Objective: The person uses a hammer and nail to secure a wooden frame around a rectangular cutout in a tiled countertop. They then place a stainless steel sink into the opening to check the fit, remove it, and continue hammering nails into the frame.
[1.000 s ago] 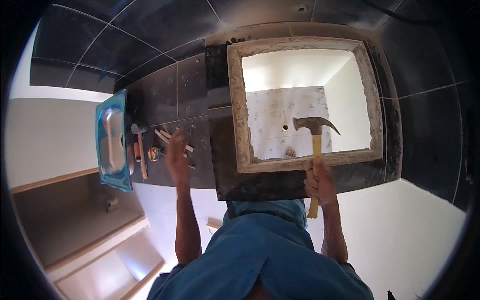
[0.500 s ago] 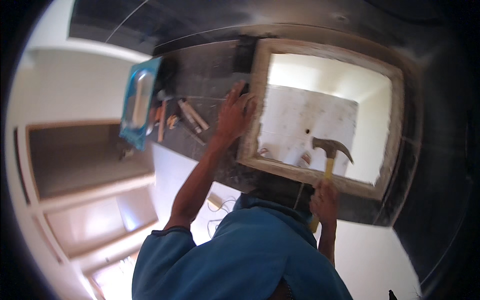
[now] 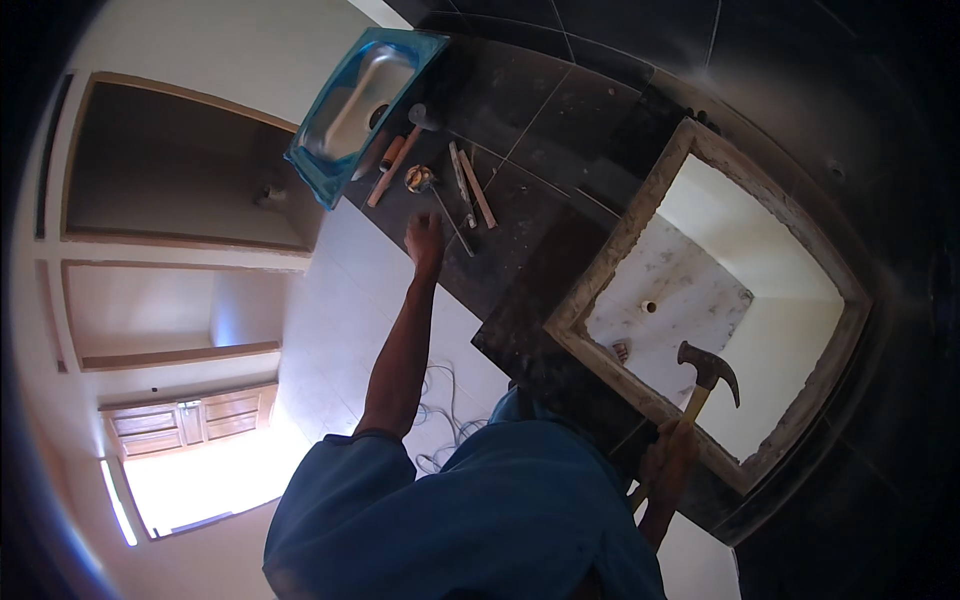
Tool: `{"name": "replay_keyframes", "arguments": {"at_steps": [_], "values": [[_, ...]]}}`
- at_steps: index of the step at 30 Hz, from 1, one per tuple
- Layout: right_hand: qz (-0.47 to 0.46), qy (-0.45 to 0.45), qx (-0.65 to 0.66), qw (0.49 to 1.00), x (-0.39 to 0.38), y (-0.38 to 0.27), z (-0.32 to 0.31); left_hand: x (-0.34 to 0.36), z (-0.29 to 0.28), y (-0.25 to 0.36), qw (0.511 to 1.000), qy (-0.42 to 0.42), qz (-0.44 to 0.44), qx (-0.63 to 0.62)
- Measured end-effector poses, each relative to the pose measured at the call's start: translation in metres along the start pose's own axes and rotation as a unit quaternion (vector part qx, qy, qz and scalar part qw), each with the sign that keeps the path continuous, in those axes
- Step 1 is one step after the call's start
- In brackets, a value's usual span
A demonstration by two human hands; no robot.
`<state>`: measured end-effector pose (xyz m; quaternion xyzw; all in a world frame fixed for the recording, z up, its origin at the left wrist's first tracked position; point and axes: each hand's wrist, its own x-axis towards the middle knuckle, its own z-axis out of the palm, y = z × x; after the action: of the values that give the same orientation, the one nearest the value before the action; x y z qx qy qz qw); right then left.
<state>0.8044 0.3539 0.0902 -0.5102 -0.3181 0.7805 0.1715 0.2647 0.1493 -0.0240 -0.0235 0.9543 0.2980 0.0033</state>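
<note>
My right hand (image 3: 668, 462) grips the yellow handle of a claw hammer (image 3: 706, 368). The hammer's dark head points up over the rectangular cutout (image 3: 690, 240) in the black tiled counter (image 3: 545, 235). My left hand (image 3: 425, 240) hovers at the counter's front edge, fingers loosely bent, nothing visible in them. Just beyond it lie a thin metal rod (image 3: 456, 226), a round yellowish thing (image 3: 420, 178) and two narrow sticks (image 3: 475, 188). A mallet (image 3: 394, 170) with a grey head rests farther left beside an orange-handled tool (image 3: 391, 153).
A steel sink (image 3: 345, 115) with blue film round its rim stands at the counter's far left end. The cutout has a rough, raised border (image 3: 630, 215). Loose cable (image 3: 447, 410) lies on the pale floor below. Open cabinet recesses (image 3: 180, 160) line the left wall.
My left hand has left the cutout's border and moved left to the tools. The view has turned left. The hammer stays in my right hand over the cutout.
</note>
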Motion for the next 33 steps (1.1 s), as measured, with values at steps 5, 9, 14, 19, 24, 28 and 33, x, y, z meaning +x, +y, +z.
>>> {"name": "replay_keyframes", "arguments": {"at_steps": [5, 9, 14, 19, 24, 28, 33], "values": [[-0.006, 0.041, -0.019, 0.999, 0.003, 0.003, 0.0, 0.032, 0.024, 0.031, 0.988, 0.009, -0.042, 0.147], [-0.056, 0.096, -0.126, 0.986, 0.005, 0.032, -0.009, 0.101, 0.029, -0.057, 0.963, -0.148, 0.056, 0.217], [-0.023, 0.054, -0.072, 0.996, 0.002, 0.012, 0.001, 0.105, 0.005, -0.074, 0.971, -0.082, 0.198, 0.109], [-0.002, 0.059, -0.025, 0.998, -0.004, -0.013, 0.01, -0.006, -0.1, 0.056, 0.939, -0.011, 0.086, -0.333], [-0.045, 0.036, -0.026, 0.998, 0.001, -0.035, 0.011, -0.094, -0.156, 0.219, 0.908, 0.057, 0.278, -0.31], [-0.078, 0.018, -0.058, 0.995, 0.004, -0.059, 0.02, -0.129, -0.11, 0.279, 0.803, -0.214, 0.354, -0.428], [-0.082, -0.009, -0.047, 0.995, -0.001, -0.076, 0.032, -0.163, -0.015, 0.35, 0.801, -0.267, 0.443, -0.303]]}}
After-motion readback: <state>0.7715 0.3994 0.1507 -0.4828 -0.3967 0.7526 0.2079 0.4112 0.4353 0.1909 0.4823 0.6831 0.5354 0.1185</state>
